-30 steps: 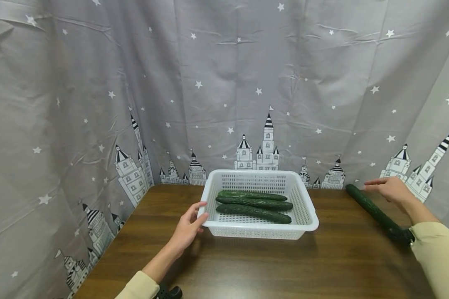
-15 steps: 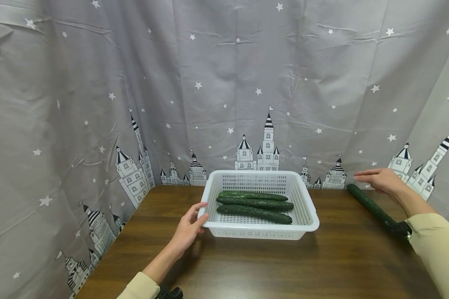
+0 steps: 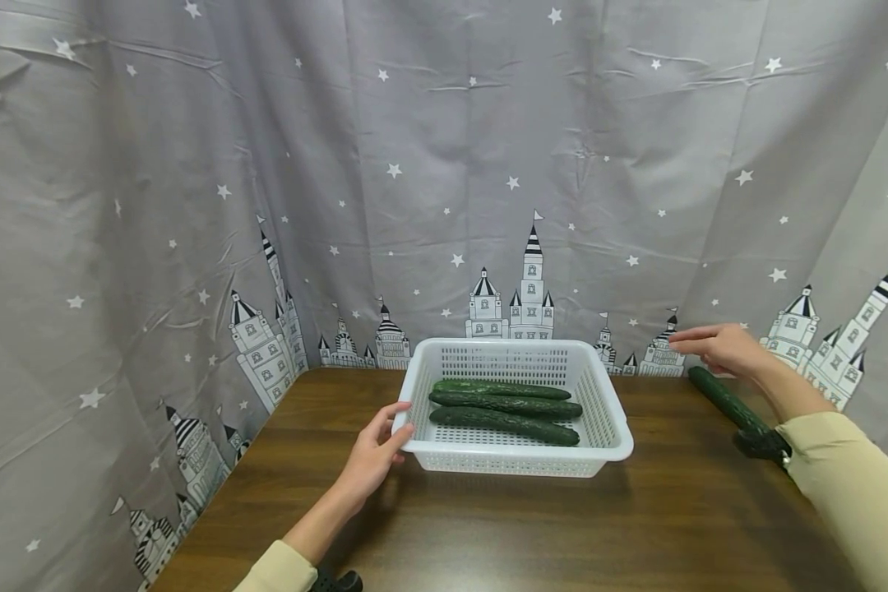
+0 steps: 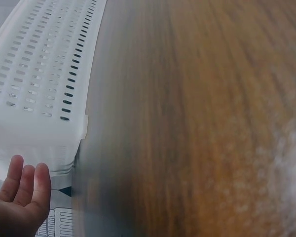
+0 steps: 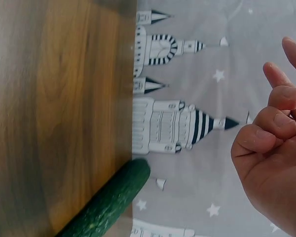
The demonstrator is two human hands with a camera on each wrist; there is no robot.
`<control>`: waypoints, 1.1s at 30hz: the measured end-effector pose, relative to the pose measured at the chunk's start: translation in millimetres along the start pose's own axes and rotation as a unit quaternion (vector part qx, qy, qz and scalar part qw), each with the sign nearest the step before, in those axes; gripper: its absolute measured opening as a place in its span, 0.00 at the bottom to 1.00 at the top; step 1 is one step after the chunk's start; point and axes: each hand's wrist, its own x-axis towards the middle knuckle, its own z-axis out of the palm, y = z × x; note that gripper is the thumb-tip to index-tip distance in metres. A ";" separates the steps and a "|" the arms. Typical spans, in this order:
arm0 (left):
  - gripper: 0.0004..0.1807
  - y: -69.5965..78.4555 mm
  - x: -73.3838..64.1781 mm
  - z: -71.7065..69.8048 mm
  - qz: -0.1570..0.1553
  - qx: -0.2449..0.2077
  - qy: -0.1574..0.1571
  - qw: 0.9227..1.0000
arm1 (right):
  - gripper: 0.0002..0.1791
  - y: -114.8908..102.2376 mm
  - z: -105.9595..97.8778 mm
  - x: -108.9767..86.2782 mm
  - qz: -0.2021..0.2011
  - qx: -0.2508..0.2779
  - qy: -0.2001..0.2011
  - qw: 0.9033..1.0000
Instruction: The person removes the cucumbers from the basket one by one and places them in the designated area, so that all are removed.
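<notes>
A white plastic basket (image 3: pixel 514 462) stands mid-table in the head view, with three cucumbers (image 3: pixel 503 425) lying lengthwise in it. My left hand (image 3: pixel 372 452) holds its left rim, thumb and index finger at the edge. In the left wrist view the fingers (image 4: pixel 24 185) are beside the end wall; the thumb is hidden there. My right hand (image 3: pixel 733 349) hovers in the air above another cucumber (image 3: pixel 723 400) on the right, apart from it. The right wrist view shows some fingers loosely bent, others extended, with nothing held.
The brown wooden table (image 3: pixel 518 534) ends at the back against a grey curtain (image 3: pixel 444 164) printed with castles and stars. Black straps are on both wrists. The right forearm covers the near end of the loose cucumber.
My right hand has moved left and slightly up, away from above the loose cucumber's middle. My left hand, the basket and the cucumbers stay in place.
</notes>
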 end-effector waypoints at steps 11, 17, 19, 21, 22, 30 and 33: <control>0.23 -1.2 -1.0 1.7 0.003 0.004 0.001 1.000 | 0.32 -22.7 19.6 9.7 -0.028 0.067 -0.034 0.997; 0.22 0.8 -0.1 1.5 0.003 0.001 -0.003 1.000 | 0.30 -38.0 29.4 15.8 -0.044 0.048 -0.043 0.997; 0.21 1.2 0.1 1.3 0.003 0.001 -0.004 1.000 | 0.29 -43.7 33.5 17.8 -0.053 0.049 -0.047 0.996; 0.21 1.0 0.3 1.2 0.002 0.002 -0.003 1.000 | 0.28 -49.5 38.0 20.0 -0.058 0.053 -0.053 0.996; 0.21 0.8 0.4 1.1 0.002 0.004 -0.002 1.000 | 0.28 -52.2 40.3 21.4 -0.057 0.055 -0.056 0.995; 0.21 -2.5 2.2 0.5 0.002 0.003 -0.003 1.000 | 0.28 -68.2 58.9 36.0 -0.047 0.063 -0.093 0.993; 0.21 -3.3 2.2 -0.3 0.004 0.000 -0.002 1.000 | 0.28 -73.7 66.1 41.6 -0.051 0.065 -0.107 0.991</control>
